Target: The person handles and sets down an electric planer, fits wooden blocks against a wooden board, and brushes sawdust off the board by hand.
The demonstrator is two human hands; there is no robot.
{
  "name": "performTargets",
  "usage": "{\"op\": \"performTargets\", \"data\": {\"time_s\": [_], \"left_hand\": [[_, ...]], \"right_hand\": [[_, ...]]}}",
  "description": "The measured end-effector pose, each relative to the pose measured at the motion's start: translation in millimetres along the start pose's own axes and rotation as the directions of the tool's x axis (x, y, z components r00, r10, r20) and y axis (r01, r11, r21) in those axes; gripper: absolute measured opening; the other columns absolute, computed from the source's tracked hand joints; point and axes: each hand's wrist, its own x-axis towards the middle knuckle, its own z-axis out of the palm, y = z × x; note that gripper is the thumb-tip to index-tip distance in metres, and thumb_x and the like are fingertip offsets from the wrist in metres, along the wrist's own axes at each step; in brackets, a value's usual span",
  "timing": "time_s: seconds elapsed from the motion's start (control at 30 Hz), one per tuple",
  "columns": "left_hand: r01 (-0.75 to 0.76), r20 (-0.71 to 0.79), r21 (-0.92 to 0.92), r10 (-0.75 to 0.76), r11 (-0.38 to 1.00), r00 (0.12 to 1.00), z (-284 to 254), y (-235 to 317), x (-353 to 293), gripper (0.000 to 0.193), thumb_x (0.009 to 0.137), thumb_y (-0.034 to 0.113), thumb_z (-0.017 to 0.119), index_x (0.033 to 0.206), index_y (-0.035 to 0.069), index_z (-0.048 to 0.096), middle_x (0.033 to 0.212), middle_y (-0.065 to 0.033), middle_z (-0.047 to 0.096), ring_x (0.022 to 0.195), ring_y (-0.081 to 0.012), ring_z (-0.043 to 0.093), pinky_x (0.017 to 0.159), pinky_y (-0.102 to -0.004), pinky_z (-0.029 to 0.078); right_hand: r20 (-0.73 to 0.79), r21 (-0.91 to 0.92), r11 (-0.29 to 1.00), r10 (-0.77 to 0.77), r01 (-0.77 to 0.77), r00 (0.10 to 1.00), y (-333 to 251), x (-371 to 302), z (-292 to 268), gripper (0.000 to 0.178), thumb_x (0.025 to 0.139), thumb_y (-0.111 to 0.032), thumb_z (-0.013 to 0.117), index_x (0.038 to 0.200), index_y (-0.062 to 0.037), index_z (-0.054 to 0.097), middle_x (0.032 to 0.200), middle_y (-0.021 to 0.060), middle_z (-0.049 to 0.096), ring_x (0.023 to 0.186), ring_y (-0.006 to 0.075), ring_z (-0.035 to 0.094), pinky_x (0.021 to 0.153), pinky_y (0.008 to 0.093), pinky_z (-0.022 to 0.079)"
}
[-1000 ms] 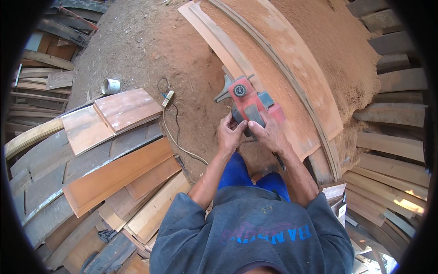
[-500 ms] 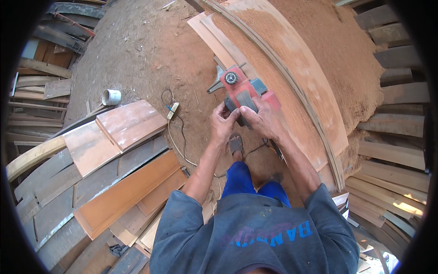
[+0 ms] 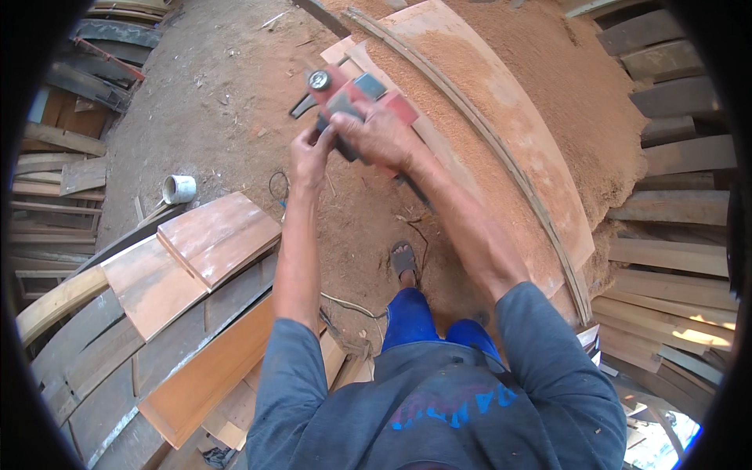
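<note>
A red electric hand planer, slightly blurred, sits on the near-left edge of a sawdust-covered workbench. My right hand grips its dark handle from above. My left hand is closed on the planer's near-left side; its fingertips are partly hidden. Under the tool runs a narrow wooden board, lying along the bench's left edge. A round dial shows on the planer's far-left end, beside a grey spout sticking out to the left.
A long thin batten lies along the wide pale panel. Stacked boards and a white bucket stand at left. Timber piles line the right side. A cable trails over the dirt near my sandalled foot.
The planer and both my hands have moved away from me and to the left along the board. My arms are stretched out farther. Both hands keep their hold.
</note>
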Motion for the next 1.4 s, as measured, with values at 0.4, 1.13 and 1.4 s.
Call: {"op": "performTargets", "data": {"time_s": [0.4,1.13,1.4], "left_hand": [[0.51,-0.229,0.288,-0.459,0.811,0.859,17,-132,-228,0.037,0.096,0.026,0.072,0.118,-0.004,0.066,0.104,-0.0087,0.071,0.094,-0.0154,0.065,0.083,-0.0298,0.052],[0.253,-0.456,0.253,-0.115,0.934,0.883,222,-188,-130,0.061,0.109,0.049,0.029,0.149,0.004,0.039,0.149,-0.0221,0.047,0.135,-0.0349,0.049,0.115,-0.0487,0.04],[0.135,-0.316,0.435,0.011,0.89,0.949,192,-184,-114,0.059,0.11,0.043,0.026,0.146,0.0,0.047,0.14,-0.0173,0.057,0.125,-0.0345,0.058,0.104,-0.0484,0.051]], "right_hand": [[0.068,-0.009,0.991,0.137,-0.137,0.988,178,-164,69,0.066,0.094,-0.051,0.063,0.129,0.0052,0.058,0.12,0.0286,0.065,0.11,0.0377,0.066,0.095,0.0492,0.05],[-0.472,0.296,0.822,0.568,-0.486,0.674,560,-502,28,0.071,0.079,-0.032,0.072,0.143,-0.0074,0.053,0.135,0.0219,0.062,0.129,0.0365,0.057,0.108,0.0436,0.046],[-0.567,-0.081,0.739,0.517,-0.669,0.641,705,-509,32,0.073,0.081,-0.03,0.073,0.146,-0.0061,0.05,0.152,0.0186,0.049,0.144,0.0291,0.042,0.116,0.0444,0.038]]}}
